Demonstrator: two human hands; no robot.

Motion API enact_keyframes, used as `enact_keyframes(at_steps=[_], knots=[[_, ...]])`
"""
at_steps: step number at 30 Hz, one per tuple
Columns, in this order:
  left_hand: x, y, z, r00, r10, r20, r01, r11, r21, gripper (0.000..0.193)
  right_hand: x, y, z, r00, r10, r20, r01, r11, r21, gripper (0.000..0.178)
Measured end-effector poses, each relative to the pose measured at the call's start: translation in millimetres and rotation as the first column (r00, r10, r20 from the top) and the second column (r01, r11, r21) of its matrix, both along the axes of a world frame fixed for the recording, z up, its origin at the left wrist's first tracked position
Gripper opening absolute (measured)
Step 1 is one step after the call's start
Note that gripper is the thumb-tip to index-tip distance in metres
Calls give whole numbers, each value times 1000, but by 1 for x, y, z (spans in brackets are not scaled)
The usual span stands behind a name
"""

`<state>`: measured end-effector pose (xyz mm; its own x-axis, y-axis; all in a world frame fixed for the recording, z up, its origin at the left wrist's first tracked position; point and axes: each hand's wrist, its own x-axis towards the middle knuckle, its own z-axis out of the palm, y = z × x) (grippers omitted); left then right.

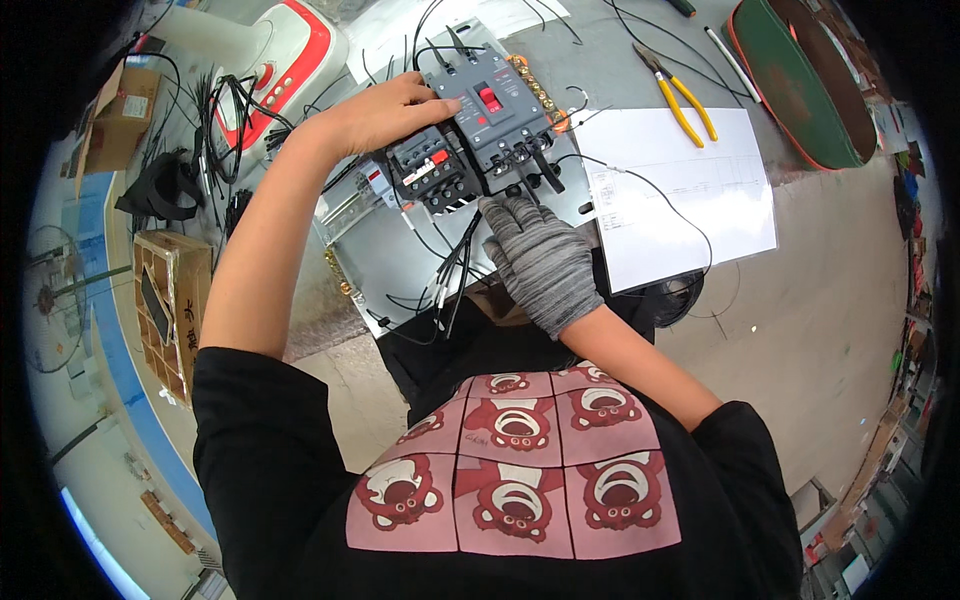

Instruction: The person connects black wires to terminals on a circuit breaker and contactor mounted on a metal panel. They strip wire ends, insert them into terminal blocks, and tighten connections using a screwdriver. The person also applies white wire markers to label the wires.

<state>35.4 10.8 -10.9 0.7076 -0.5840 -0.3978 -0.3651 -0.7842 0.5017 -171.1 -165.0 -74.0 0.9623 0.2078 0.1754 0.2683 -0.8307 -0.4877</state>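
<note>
A dark grey moulded-case circuit breaker (495, 100) with a red toggle sits on a metal mounting plate (375, 238). My bare left hand (385, 112) is closed on the breaker's left side, its fingertips partly hidden. My right hand (540, 255), in a grey knit glove, is at the breaker's near terminals with its fingers pressed together. What they pinch, if anything, is hidden. Left of the breaker stands a contactor (432, 170) with a red part, beside a small blue-grey module (379, 183). A bundle of black wires (458, 265) with white ends hangs over the plate's near side.
Yellow-handled pliers (685, 108) lie partly on a printed white sheet (690, 200) at the right. Beyond are a pen (732, 62) and a green pouch (800, 80). A red-and-white machine (280, 65) draped with black wires stands far left, above a cardboard divider box (172, 310).
</note>
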Motion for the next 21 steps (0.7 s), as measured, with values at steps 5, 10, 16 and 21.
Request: enact_keyframes(at_steps=[5,10,16,21], knots=[[-4,-5,9,999,19,-35,-18,999,35,67,7,-2,-7,998,0,-61,-3,999,-47,40],[-1,-4,6,1000,11,-27,-9,998,55,69,20,-1,-15,1000,5,-26,-7,999,-54,33],[-13,1,7,994,87,-59,-93,991,-101,64,22,-4,-23,993,0,120,-7,998,58,26],[-41,14,29,931,232,281,-140,940,-312,43,1,-17,-13,993,57,104,-89,938,335,25]])
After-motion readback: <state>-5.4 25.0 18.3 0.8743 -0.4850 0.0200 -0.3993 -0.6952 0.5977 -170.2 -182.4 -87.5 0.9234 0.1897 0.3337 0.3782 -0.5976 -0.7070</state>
